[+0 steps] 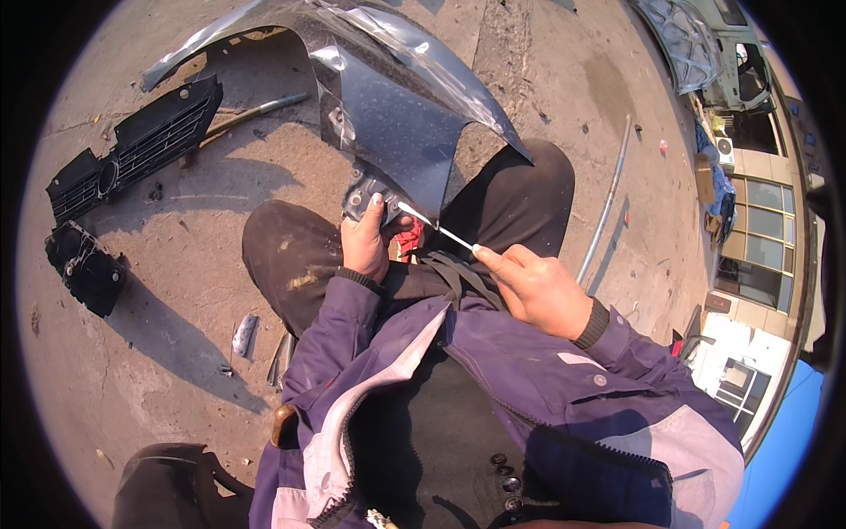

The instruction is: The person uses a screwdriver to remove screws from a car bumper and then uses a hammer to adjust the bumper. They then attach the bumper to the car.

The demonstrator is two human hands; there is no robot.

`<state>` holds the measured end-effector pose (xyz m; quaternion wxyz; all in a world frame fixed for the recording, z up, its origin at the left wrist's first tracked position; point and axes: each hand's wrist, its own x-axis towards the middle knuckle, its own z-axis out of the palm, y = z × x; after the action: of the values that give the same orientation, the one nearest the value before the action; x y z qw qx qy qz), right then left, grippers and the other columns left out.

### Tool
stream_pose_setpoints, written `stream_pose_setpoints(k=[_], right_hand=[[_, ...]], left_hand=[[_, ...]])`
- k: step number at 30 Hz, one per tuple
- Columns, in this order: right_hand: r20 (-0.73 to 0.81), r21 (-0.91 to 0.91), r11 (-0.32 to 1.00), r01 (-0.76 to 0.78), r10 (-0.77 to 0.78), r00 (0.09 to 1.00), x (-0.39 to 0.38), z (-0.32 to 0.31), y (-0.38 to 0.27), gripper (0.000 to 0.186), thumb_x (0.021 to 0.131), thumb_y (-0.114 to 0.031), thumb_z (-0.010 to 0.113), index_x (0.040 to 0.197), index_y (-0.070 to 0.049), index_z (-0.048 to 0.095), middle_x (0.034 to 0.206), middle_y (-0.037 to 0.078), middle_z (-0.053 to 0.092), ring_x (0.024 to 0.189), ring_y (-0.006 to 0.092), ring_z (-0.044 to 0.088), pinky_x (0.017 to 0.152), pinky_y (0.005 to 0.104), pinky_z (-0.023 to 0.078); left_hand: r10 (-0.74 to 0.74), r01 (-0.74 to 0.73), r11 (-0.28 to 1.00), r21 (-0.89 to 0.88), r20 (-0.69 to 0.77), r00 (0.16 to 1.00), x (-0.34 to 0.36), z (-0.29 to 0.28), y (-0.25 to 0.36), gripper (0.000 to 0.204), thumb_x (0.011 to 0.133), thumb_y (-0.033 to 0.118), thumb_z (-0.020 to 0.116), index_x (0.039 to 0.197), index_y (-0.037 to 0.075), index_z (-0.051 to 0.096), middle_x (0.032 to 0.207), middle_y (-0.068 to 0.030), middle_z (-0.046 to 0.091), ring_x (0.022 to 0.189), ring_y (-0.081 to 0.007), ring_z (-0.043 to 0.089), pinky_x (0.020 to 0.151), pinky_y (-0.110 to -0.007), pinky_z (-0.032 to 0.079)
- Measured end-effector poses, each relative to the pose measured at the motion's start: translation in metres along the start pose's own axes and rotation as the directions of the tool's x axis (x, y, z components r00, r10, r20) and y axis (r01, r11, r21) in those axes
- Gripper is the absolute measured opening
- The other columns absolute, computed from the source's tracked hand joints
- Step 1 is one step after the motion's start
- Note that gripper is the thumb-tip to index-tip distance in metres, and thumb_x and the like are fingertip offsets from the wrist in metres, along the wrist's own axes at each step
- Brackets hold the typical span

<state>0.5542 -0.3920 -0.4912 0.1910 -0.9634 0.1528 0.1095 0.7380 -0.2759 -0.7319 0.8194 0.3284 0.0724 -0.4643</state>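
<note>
A dark grey car fender [388, 101], scuffed and dusty, lies in front of me with its near end between my knees. My left hand [365, 238] is closed on a small metal bracket [356, 196] at the fender's near corner, thumb on top. My right hand [533, 286] grips a slim, shiny metal rod-shaped tool [456, 238] between thumb and fingers. The tool's thicker far end reaches toward the bracket, beside my left fingers. Whether it touches the bracket I cannot tell. Something red [408, 238] shows just below the left hand.
On the concrete at left lie a black grille [132, 150], a black broken part [86, 269] and a small silvery piece [244, 337]. A metal pipe [608, 203] lies at right. A dark panel [172, 489] is at lower left; a vehicle body [736, 53] stands far right.
</note>
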Motion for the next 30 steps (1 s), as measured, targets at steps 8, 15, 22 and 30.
stream_pose_setpoints(k=[8, 15, 22, 30], right_hand=[[0.022, 0.178, 0.984, 0.028, -0.032, 0.999, 0.011, 0.001, 0.029, 0.044, 0.100, -0.007, 0.071, 0.144, -0.008, 0.069, 0.094, 0.018, 0.070, 0.080, 0.0388, 0.073, 0.072, 0.0467, 0.061], [0.136, 0.446, 0.892, -0.080, 0.021, 0.990, 0.018, 0.000, 0.056, 0.040, 0.103, -0.005, 0.067, 0.142, -0.002, 0.071, 0.116, 0.024, 0.079, 0.100, 0.0386, 0.078, 0.088, 0.0417, 0.063], [0.028, 0.196, 0.981, 0.009, -0.015, 0.999, 0.003, 0.003, 0.042, 0.044, 0.101, -0.006, 0.070, 0.145, -0.009, 0.070, 0.099, 0.018, 0.073, 0.086, 0.0381, 0.075, 0.078, 0.0457, 0.061], [0.006, 0.224, 0.974, 0.027, -0.029, 1.000, 0.001, 0.003, 0.037, 0.042, 0.101, -0.006, 0.070, 0.143, -0.008, 0.071, 0.095, 0.018, 0.072, 0.084, 0.0379, 0.074, 0.076, 0.0457, 0.060]], left_hand=[[-0.026, 0.026, 1.000, 0.003, 0.012, 1.000, 0.001, -0.003, 0.000, 0.024, 0.113, 0.023, 0.066, 0.126, 0.002, 0.066, 0.109, -0.0105, 0.076, 0.089, -0.0255, 0.078, 0.081, -0.042, 0.070], [-0.033, 0.035, 0.999, -0.027, 0.047, 0.998, -0.002, -0.001, 0.004, 0.026, 0.113, 0.023, 0.065, 0.127, 0.001, 0.066, 0.111, -0.0122, 0.076, 0.091, -0.0266, 0.078, 0.082, -0.043, 0.070], [-0.028, 0.029, 0.999, -0.022, 0.037, 0.999, -0.001, -0.001, 0.003, 0.029, 0.113, 0.026, 0.065, 0.128, 0.001, 0.066, 0.111, -0.0127, 0.077, 0.091, -0.0270, 0.078, 0.082, -0.043, 0.070], [-0.015, 0.015, 1.000, -0.001, 0.019, 1.000, 0.000, 0.000, 0.001, 0.030, 0.114, 0.025, 0.064, 0.133, 0.002, 0.064, 0.118, -0.0120, 0.076, 0.099, -0.0275, 0.079, 0.084, -0.045, 0.071]])
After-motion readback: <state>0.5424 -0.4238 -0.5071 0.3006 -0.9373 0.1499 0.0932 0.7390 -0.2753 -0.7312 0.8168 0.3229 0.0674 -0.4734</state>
